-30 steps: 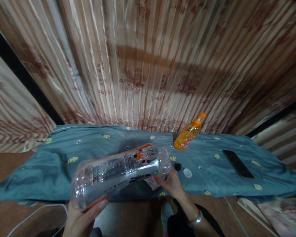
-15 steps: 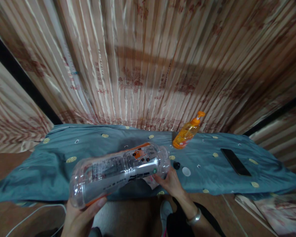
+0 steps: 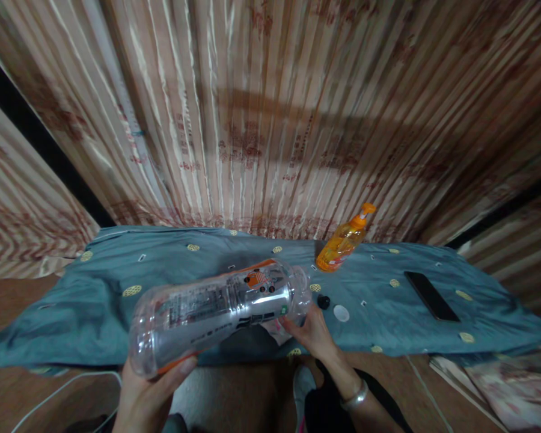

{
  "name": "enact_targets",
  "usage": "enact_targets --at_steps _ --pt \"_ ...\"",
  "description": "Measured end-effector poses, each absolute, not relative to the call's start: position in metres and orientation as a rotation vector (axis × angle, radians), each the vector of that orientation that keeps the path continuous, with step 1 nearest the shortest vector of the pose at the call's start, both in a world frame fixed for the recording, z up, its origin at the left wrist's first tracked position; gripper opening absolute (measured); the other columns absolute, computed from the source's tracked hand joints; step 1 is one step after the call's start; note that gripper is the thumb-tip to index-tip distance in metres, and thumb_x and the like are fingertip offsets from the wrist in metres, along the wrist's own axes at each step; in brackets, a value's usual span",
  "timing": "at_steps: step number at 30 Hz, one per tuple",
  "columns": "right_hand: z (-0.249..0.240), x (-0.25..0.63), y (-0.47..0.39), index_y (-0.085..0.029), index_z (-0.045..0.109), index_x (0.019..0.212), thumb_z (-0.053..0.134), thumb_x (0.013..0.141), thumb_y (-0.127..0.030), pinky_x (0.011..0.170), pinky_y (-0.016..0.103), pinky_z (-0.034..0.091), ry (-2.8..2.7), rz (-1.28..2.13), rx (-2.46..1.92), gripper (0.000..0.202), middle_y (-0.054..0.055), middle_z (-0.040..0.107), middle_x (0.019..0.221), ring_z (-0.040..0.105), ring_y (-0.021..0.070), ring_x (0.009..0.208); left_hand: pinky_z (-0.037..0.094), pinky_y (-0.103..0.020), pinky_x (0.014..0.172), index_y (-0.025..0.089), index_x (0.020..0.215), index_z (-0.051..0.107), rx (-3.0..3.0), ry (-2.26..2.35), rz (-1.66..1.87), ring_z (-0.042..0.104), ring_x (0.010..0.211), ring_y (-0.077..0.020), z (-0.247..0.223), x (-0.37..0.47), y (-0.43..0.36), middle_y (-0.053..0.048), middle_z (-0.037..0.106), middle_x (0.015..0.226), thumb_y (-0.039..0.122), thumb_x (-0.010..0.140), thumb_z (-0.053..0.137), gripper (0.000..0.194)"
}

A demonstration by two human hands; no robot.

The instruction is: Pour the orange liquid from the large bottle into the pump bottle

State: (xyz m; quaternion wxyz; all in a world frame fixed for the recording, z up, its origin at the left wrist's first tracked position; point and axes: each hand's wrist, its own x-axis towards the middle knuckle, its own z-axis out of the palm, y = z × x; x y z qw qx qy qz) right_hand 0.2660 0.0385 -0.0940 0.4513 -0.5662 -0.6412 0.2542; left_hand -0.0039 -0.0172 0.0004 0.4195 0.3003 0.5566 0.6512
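A large clear plastic bottle (image 3: 220,313) with an orange and grey printed label is held sideways above the cloth-covered table, its neck toward the right. My left hand (image 3: 155,388) grips its base from below, thumb along the near side. At the neck end, my right hand (image 3: 311,331) is closed round the bottle, most fingers hidden beneath it. A pinkish crumpled piece (image 3: 277,331), paper or cloth, shows just under the neck beside my right hand. To the right of that hand lie a small black cap (image 3: 323,302) and a white round lid (image 3: 341,313).
An orange pump bottle (image 3: 341,246) stands toward the back of the teal patterned cloth (image 3: 157,264). A black phone (image 3: 430,296) lies at the right. Pleated curtains (image 3: 270,120) hang behind and at both sides. A white cable (image 3: 67,382) runs over the floor at lower left.
Almost nothing differs. The bottle's base end and my left hand have shifted very slightly to the right; both hands keep their hold.
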Motion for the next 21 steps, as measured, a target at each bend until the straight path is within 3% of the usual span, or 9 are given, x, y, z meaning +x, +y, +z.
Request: enact_targets --at_steps 5,9,13,21 --pt "-0.093 0.266 0.038 -0.022 0.073 0.104 0.074 0.078 -0.042 0.096 0.049 0.064 -1.578 0.614 -1.397 0.033 0.012 0.082 0.108 0.079 0.0347 0.107 0.05 -0.041 0.114 0.027 0.127 0.067 0.769 1.398 1.618 0.063 0.131 -0.037 -0.004 -0.008 -0.017 -0.006 0.078 0.105 0.057 0.046 0.098 0.091" --pt "-0.093 0.265 0.038 -0.021 0.073 0.104 0.073 0.078 -0.042 0.093 0.048 0.065 -1.57 0.624 -1.412 0.034 0.013 0.082 0.111 0.08 0.0345 0.103 0.05 -0.049 0.115 0.027 0.131 0.066 0.785 1.418 1.608 0.065 0.129 -0.0407 -0.008 -0.009 -0.018 -0.008 0.078 0.11 0.057 0.048 0.096 0.094" --pt "-0.095 0.266 0.038 -0.022 0.073 0.1 0.073 0.077 -0.04 0.093 0.048 0.065 -1.569 0.639 -1.413 0.029 0.012 0.083 0.105 0.079 0.0341 0.102 0.053 -0.042 0.11 0.03 0.133 0.065 0.773 1.384 1.638 0.067 0.128 -0.0377 -0.004 -0.007 -0.019 -0.006 0.079 0.112 0.054 0.046 0.098 0.095" --pt "-0.097 0.267 0.038 -0.021 0.072 0.099 0.073 0.078 -0.041 0.089 0.049 0.065 -1.571 0.628 -1.405 0.029 0.014 0.082 0.108 0.079 0.0345 0.098 0.054 -0.04 0.107 0.023 0.119 0.072 0.811 1.372 1.618 0.071 0.119 -0.0355 0.005 -0.004 -0.019 -0.006 0.079 0.108 0.045 0.05 0.097 0.076"
